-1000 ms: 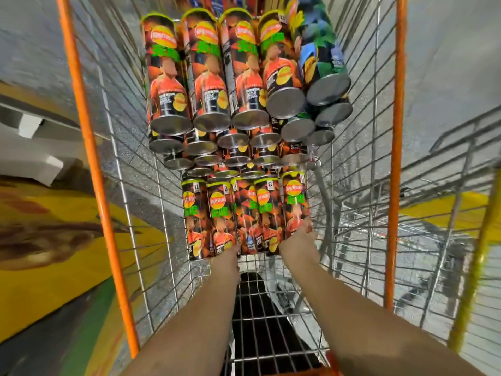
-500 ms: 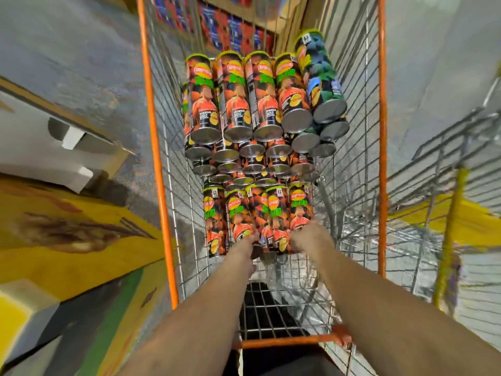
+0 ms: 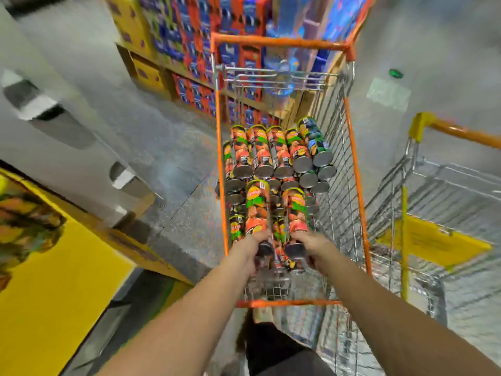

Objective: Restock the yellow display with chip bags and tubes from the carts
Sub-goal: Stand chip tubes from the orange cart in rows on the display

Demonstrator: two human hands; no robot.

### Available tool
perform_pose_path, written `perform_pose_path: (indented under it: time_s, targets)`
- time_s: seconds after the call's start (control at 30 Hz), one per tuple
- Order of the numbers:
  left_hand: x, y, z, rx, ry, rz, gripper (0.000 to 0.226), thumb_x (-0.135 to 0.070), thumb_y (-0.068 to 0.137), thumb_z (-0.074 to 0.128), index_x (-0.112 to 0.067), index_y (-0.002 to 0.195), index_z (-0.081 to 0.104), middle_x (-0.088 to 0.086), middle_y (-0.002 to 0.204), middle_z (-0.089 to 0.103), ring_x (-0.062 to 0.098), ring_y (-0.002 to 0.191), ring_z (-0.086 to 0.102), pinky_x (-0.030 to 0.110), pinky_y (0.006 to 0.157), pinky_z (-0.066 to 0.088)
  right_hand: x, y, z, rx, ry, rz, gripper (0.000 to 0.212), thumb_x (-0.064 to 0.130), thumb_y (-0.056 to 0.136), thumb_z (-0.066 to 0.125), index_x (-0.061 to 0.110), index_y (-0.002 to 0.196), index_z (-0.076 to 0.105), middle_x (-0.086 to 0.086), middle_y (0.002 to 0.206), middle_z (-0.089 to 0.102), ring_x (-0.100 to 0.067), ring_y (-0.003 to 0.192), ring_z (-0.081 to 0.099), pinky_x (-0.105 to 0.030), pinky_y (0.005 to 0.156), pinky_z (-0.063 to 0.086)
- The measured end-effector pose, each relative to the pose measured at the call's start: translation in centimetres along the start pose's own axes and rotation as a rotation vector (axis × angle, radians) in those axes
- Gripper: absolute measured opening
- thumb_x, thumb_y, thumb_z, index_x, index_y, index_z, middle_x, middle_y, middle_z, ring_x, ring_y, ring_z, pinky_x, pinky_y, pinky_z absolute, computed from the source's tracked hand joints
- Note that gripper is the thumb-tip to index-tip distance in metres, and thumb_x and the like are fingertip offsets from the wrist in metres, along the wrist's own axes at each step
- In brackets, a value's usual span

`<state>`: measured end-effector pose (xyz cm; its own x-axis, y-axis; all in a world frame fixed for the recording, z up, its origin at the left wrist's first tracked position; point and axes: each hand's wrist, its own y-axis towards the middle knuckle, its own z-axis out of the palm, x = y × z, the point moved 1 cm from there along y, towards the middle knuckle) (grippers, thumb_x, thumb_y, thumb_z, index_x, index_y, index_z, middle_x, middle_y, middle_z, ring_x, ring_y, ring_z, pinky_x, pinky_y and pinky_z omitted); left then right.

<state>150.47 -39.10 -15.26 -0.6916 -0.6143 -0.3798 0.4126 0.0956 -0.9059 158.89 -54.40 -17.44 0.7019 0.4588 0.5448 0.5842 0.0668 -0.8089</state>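
Two hands each lift one tall orange-labelled chip tube from an orange-framed wire cart [image 3: 357, 185]: left hand [image 3: 250, 246] grips one tube [image 3: 257, 210], right hand [image 3: 315, 246] another [image 3: 296, 213], above stacked tubes [image 3: 271, 156] beyond.

A shop: wire cart [image 3: 355, 169], stacked boxed goods [image 3: 195, 36] behind
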Motion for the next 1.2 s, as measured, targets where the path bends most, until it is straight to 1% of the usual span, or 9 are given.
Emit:
perform_pose_path:
  time_s: [0.1,0.23,0.33,0.43,0.53,0.67,0.97,1.07,1.2]
  targets:
    - [-1.2,-6.0,-2.9,0.03,-0.025,0.163,0.025,-0.036,0.084,0.072,-0.017,0.073,0.06,-0.001,0.051,0.056,0.013,0.044,0.042,0.02,0.047,0.03,2.0,-6.8,2.3,-0.01,0.038,-0.155,0.028,0.033,0.088,0.068,0.017,0.105,0.053,-0.007,0.079,0.064,-0.007,0.042,0.053,-0.019,0.039,0.035]
    - [-2.3,-13.5,-7.6,0.017,-0.095,0.413,0.016,-0.023,0.087,0.071,-0.01,0.082,0.063,-0.003,0.049,0.061,0.002,0.032,0.05,0.011,0.033,0.035,3.8,-12.7,7.2,0.098,0.09,-0.409,0.074,0.041,0.081,0.074,0.022,0.142,0.036,-0.006,0.117,0.065,-0.008,0.069,0.054,-0.025,0.054,0.037]
    - [-2.3,-17.3,-12.5,-0.074,-0.145,0.611,0.05,-0.029,0.075,0.082,-0.004,0.11,0.057,0.003,0.08,0.071,0.003,0.058,0.065,0.015,0.05,0.046,4.8,-17.6,12.5,0.147,0.073,-0.574,0.064,0.031,0.088,0.069,0.025,0.141,0.035,0.004,0.106,0.065,-0.005,0.069,0.053,-0.023,0.055,0.037]
    - [-1.7,-20.0,-17.1,-0.199,-0.176,0.721,0.068,-0.044,0.059,0.088,-0.017,0.107,0.046,0.012,0.103,0.069,0.023,0.089,0.068,0.037,0.076,0.054,5.4,-20.3,17.2,0.25,0.02,-0.682,0.069,0.031,0.087,0.07,0.028,0.144,0.031,0.007,0.124,0.062,-0.006,0.086,0.064,-0.025,0.058,0.046]
    - [-0.7,-22.7,-22.3,-0.277,-0.227,0.806,0.058,-0.035,0.072,0.084,-0.018,0.109,0.043,0.009,0.104,0.066,0.017,0.081,0.065,0.026,0.062,0.052,5.5,-23.0,22.0,0.312,-0.101,-0.755,0.088,0.034,0.083,0.074,0.03,0.152,0.019,0.009,0.138,0.049,-0.014,0.109,0.058,-0.036,0.079,0.052]
    - [1.2,-24.9,-29.3,-0.327,-0.174,0.957,0.062,-0.025,0.076,0.082,-0.021,0.125,0.043,-0.003,0.11,0.067,0.005,0.092,0.064,0.02,0.07,0.046,5.2,-26.3,27.9,0.499,-0.269,-0.772,0.063,0.023,0.085,0.074,0.038,0.129,0.031,0.003,0.123,0.059,-0.014,0.103,0.059,-0.032,0.074,0.047]
    - [5.4,-24.1,-40.7,-0.623,-0.067,0.863,0.071,-0.025,0.063,0.089,-0.028,0.118,0.044,-0.007,0.116,0.059,0.015,0.109,0.058,0.037,0.096,0.048,4.6,-28.0,38.8,0.703,-0.714,-0.916,0.076,0.017,0.076,0.082,0.031,0.131,0.032,0.011,0.118,0.059,0.005,0.101,0.057,-0.008,0.078,0.048]
    - [6.3,-22.5,-43.2,-0.75,-0.054,0.816,0.078,-0.029,0.06,0.089,-0.025,0.123,0.043,-0.003,0.122,0.054,0.019,0.114,0.055,0.042,0.1,0.046,3.9,-26.8,42.3,0.715,-0.816,-0.968,0.08,0.027,0.07,0.084,0.036,0.129,0.032,0.012,0.122,0.058,-0.007,0.113,0.057,-0.021,0.096,0.048]
    - [7.1,-19.8,-46.0,-0.775,-0.156,0.794,0.081,-0.009,0.068,0.086,-0.018,0.133,0.038,-0.002,0.124,0.055,0.017,0.116,0.054,0.032,0.097,0.045,3.2,-24.4,46.8,0.771,-0.889,-0.948,0.063,0.008,0.077,0.079,0.023,0.123,0.039,0.011,0.107,0.056,-0.003,0.098,0.054,0.001,0.07,0.039]
